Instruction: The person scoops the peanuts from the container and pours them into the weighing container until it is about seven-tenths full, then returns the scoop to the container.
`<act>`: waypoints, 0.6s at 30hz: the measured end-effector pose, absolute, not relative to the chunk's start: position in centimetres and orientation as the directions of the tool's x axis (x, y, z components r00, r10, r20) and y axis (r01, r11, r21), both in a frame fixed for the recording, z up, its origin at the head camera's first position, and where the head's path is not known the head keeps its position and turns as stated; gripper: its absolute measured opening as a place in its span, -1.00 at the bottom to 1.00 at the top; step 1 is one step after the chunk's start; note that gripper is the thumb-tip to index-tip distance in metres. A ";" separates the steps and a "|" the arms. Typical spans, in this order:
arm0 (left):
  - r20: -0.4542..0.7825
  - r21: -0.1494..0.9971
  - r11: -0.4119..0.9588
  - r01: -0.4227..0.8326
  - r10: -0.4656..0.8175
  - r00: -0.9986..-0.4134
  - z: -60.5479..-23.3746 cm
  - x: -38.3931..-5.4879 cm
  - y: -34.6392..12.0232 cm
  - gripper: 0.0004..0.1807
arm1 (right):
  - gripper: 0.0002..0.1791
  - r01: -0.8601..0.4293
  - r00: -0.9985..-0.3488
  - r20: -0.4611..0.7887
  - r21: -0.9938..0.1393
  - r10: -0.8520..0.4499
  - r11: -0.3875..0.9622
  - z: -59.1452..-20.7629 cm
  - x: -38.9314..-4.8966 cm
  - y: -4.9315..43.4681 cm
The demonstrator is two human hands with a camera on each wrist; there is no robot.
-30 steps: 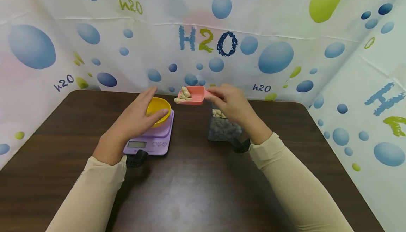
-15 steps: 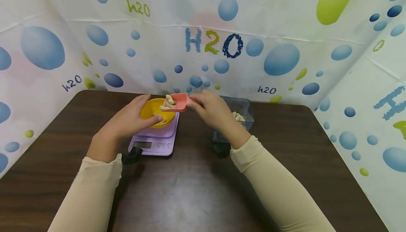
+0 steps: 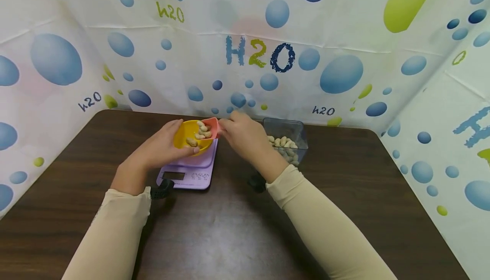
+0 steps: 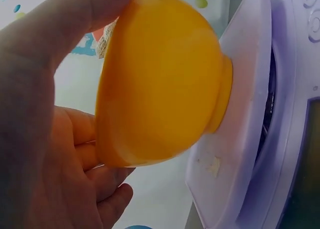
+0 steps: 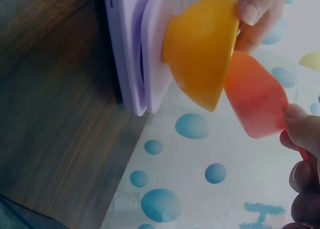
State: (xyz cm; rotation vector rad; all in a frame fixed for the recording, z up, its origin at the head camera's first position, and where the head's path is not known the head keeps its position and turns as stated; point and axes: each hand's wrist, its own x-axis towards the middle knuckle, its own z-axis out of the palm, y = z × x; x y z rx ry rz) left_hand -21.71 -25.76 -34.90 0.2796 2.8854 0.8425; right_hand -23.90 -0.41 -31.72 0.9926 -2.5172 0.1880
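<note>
A yellow bowl point(image 3: 181, 137) with a few peanuts point(image 3: 192, 142) stands on a purple kitchen scale point(image 3: 199, 173). My left hand point(image 3: 155, 148) holds the bowl from the left, thumb at the near rim and fingers at the far side. My right hand point(image 3: 245, 137) grips the handle of a coral-pink scoop point(image 5: 256, 96), whose front is tipped over the bowl's right rim. Several peanuts lie at the scoop's mouth, in or just over the bowl. In the left wrist view the bowl point(image 4: 155, 84) hides most of the scoop.
Right of the scale, partly behind my right forearm, is a clear grey plastic container point(image 3: 285, 127) holding more peanuts point(image 3: 282, 141). Everything stands on a dark wooden table point(image 3: 229, 229). A white patterned sheet point(image 3: 183, 67) hangs behind the table and along its sides.
My right hand has carried the scoop of peanuts leftward from near the container to the bowl and tilted it down. The left hand has stayed at the bowl. More of the container now shows.
</note>
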 end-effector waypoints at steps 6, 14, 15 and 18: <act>-0.069 0.546 0.828 0.126 0.195 -0.978 -35.1 -21.8 -25.8 0.22 | -0.67 -0.685 -0.565 0.510 0.147 -0.648 0.713 -32.1 -23.8 -0.7; -0.056 0.571 0.811 0.128 0.194 -0.979 -35.3 -21.8 -25.9 0.18 | -0.71 -0.716 -0.473 0.574 0.192 -0.669 0.671 -32.0 -23.5 -0.8; -0.055 0.573 0.809 0.131 0.197 -0.979 -35.4 -21.8 -25.9 0.17 | -0.70 -0.714 -0.470 0.577 0.196 -0.668 0.672 -32.0 -23.5 -0.7; -0.045 0.576 0.805 0.140 0.202 -0.978 -35.5 -21.9 -26.0 0.14 | -0.72 -0.704 -0.472 0.581 0.204 -0.663 0.680 -31.9 -23.5 -0.7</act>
